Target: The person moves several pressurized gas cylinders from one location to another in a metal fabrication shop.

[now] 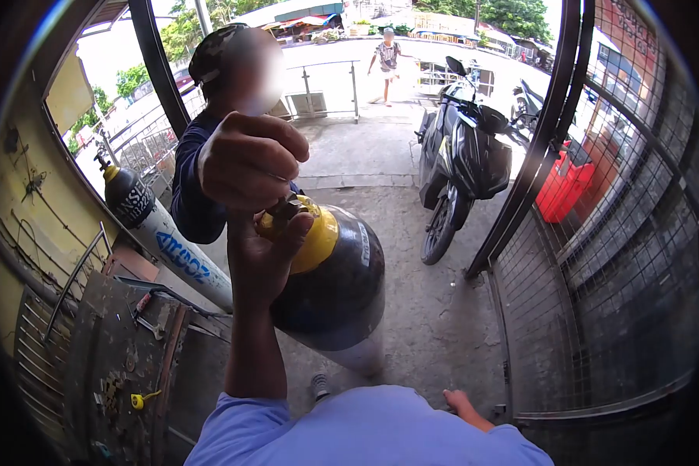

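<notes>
A gas cylinder (326, 287) with a yellow shoulder and a dark upper body leans in front of me. My left hand (262, 260) grips it at the neck, by the metal valve (287, 208), thumb on the right side. Directly above the valve is a co-worker's closed hand (248, 159); what its fingers hold is hidden. This person wears a dark sleeve (198, 190) and a camouflage cap. Low at my right side, my right hand (464, 404) hangs apart from the cylinder, partly hidden, with a finger stretched out and nothing seen in it.
Another cylinder (171, 237), with blue lettering, leans at the left beside a worn metal bench (124, 342) bearing a hammer (149, 322) and yellow tape measure (138, 401). A motorcycle (462, 155) stands ahead. A mesh gate (598, 272) and red container (563, 186) are at the right.
</notes>
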{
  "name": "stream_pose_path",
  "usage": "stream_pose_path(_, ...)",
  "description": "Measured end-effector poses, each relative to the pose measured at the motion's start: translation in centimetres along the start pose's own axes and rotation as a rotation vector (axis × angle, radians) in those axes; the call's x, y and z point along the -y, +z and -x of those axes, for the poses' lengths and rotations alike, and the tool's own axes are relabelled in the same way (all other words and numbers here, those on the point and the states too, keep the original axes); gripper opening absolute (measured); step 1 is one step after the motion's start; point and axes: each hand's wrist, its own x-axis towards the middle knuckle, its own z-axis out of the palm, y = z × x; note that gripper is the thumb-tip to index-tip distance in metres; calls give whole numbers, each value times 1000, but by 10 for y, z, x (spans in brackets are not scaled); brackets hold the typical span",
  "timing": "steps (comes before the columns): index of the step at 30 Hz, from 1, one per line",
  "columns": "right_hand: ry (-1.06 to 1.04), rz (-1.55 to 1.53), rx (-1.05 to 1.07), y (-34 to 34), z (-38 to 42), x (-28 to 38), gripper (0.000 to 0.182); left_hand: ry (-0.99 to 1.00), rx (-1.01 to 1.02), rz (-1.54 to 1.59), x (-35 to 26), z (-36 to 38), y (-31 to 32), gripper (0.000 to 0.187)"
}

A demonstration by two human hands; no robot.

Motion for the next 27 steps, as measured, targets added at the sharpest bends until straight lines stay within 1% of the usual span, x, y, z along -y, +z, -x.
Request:
stream_pose_path(2, 46, -83, 16, 8, -12, -8, 50, 14, 7, -23, -1, 1, 1, 61)
stream_pose_path(6, 50, -120, 35, 18, -17, -5, 50, 72, -2, -49, 7, -1, 0, 58)
stream_pose_path(9, 42, -146, 35, 25, -20, -5, 49, 48, -2, 19, 3, -1, 2, 57)
stream_pose_path(11, 11, -172, 42, 23, -20, -6, 47, 17, 4, -42, 4, 2, 0, 56)
stream_pose_path(12, 20, -170, 43, 21, -21, -5, 47, 3, 6, -74, 5, 2, -2, 56)
stream_pose_path(14, 49, -159, 47, 15, -18, -7, 47, 34, -11, -42, 6, 0, -1, 58)
stream_pose_path(18, 32, -147, 8, -3, -3, -20, 47, 26, -6, -79, -2, 2, -1, 61)
stream_pose_path(20, 44, -142, 7, -7, -5, -26, 48, 80, -12, -66, 0, 0, 1, 62)
stream_pose_path(21, 24, -98, -2, -9, -7, -28, 49, 107, -13, -60, 1, -1, 1, 63)
stream_pose_path(23, -6, -6, -17, -20, 23, -21, 51, 94, -10, -77, 4, 0, 1, 63)
stream_pose_path(25, -73, 18, 79, -15, 6, -40, 58, 62, -3, -87, 0, 3, 0, 63)
stream_pose_path(27, 6, -256, 108, -20, -8, -51, 64, 24, 1, -89, -12, 1, 4, 63)
